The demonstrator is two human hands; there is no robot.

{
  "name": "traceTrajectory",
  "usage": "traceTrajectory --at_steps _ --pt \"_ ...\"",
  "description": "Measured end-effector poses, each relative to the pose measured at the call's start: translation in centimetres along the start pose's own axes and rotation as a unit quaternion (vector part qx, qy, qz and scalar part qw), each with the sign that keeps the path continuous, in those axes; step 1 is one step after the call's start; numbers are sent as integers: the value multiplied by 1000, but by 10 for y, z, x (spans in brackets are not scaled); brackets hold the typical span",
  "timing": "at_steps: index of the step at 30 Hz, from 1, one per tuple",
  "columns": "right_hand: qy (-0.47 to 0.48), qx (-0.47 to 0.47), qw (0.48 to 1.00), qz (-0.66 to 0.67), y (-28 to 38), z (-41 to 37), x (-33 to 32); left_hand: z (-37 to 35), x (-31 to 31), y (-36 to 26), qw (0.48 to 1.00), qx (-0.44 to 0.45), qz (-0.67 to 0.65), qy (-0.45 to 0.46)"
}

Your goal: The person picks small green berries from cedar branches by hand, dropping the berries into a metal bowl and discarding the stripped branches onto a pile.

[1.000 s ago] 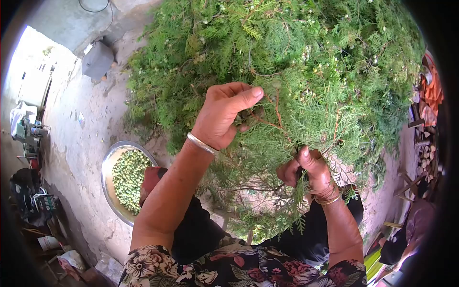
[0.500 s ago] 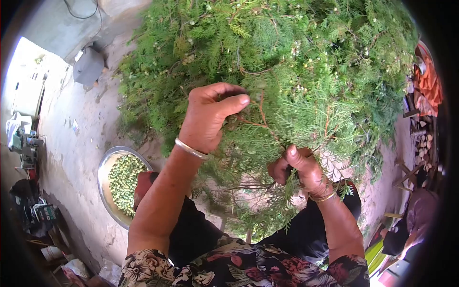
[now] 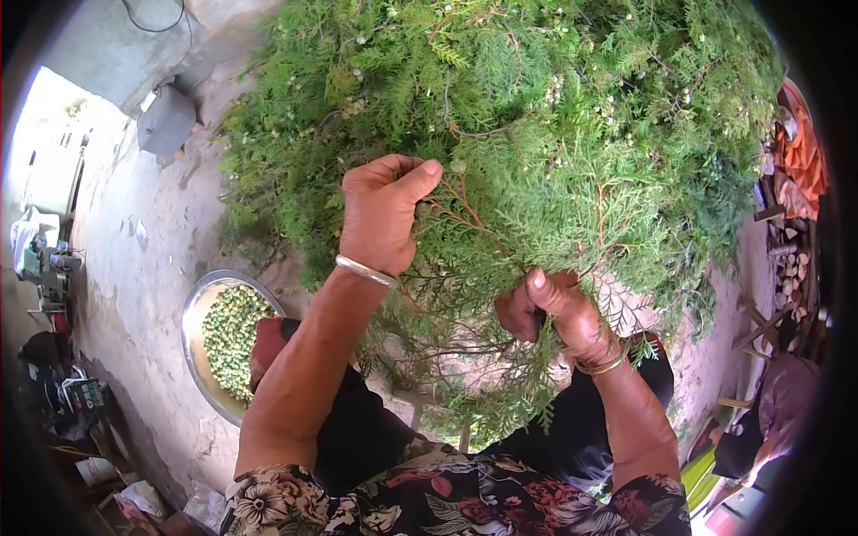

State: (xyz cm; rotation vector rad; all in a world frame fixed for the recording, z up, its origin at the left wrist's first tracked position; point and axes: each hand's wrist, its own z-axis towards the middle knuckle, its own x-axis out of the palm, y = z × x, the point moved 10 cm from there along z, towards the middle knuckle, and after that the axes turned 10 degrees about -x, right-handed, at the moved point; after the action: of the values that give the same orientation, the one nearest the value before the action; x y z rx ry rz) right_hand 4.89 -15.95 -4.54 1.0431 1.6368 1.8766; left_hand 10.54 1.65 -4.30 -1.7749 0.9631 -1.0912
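Observation:
A cut evergreen branch point(image 3: 478, 225) with reddish-brown stems and feathery green sprays lies between my hands. My right hand point(image 3: 572, 313) is closed around its stem, thumb on top. My left hand point(image 3: 384, 210) has its thumb and forefinger pressed together near the tips of the reddish twigs; whatever is between them is too small to make out. Behind both hands rises a large heap of green branches point(image 3: 500, 71) dotted with small pale cones. Left of my left forearm, a metal basin point(image 3: 191, 344) holds many small green-yellow cones point(image 3: 234, 344).
A grey box-like object point(image 3: 166, 122) stands on the concrete floor point(image 3: 134, 295) at the upper left. Dark clutter lines the left edge. At the right are an orange cloth point(image 3: 802, 170), stacked wood point(image 3: 791, 272) and another person's dark sleeve point(image 3: 786, 397).
My left hand has moved slightly left and its thumb has come away from the reddish twigs. My right hand keeps its hold, shifted a little left.

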Motion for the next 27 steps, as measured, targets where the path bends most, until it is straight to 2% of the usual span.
traceTrajectory --at_steps 1,3,4,5,7,8,9,11,12,13,15,16,17,19,20,21,23,25,27 --pt "-7 3 1000 -1 -1 -1 0 0 0 -2 1000 1 0 -1" --pt "9 13 1000 -5 2 -7 4 1 -18 4 989 -70 63 -114" --pt "26 24 999 -10 3 -9 6 13 -26 -6 994 0 21 -108" --pt "30 22 999 -11 7 -12 5 20 -34 -5 994 4 21 -110" --pt "-10 58 998 -26 6 -18 -7 22 -41 9 974 -93 -173 -110" --pt "-38 51 998 -22 7 -20 -11 26 -35 12 981 -114 -155 -32" --pt "-38 51 998 -21 8 -20 -13 23 -37 12 981 -114 -154 -32" --pt "-29 38 999 14 12 -20 -15 14 -14 23 955 -185 -218 83" --pt "-37 42 998 26 12 -21 -16 11 -9 29 949 -220 -205 97" --pt "-36 43 998 25 11 -22 -16 10 -7 29 949 -219 -206 96" --pt "-16 17 998 54 12 -22 -13 6 10 31 945 -221 -188 153" --pt "25 55 998 31 6 -26 -13 5 13 34 945 -220 -189 152" --pt "27 56 998 31 8 -26 -10 6 14 40 949 -222 -177 136" --pt "-15 66 998 -18 11 -28 -16 8 15 46 956 -226 -150 107" --pt "4 75 997 -4 8 -29 -15 5 18 41 956 -232 -109 144" --pt "5 75 997 -4 8 -28 -15 4 20 36 956 -232 -110 144" --pt "28 91 995 -11 4 -29 -10 10 8 -9 995 -47 -48 74" --pt "23 88 996 -13 4 -26 -6 8 7 -22 994 -51 -24 92" --pt "18 85 996 -14 4 -25 -4 1 22 -43 976 51 171 129"
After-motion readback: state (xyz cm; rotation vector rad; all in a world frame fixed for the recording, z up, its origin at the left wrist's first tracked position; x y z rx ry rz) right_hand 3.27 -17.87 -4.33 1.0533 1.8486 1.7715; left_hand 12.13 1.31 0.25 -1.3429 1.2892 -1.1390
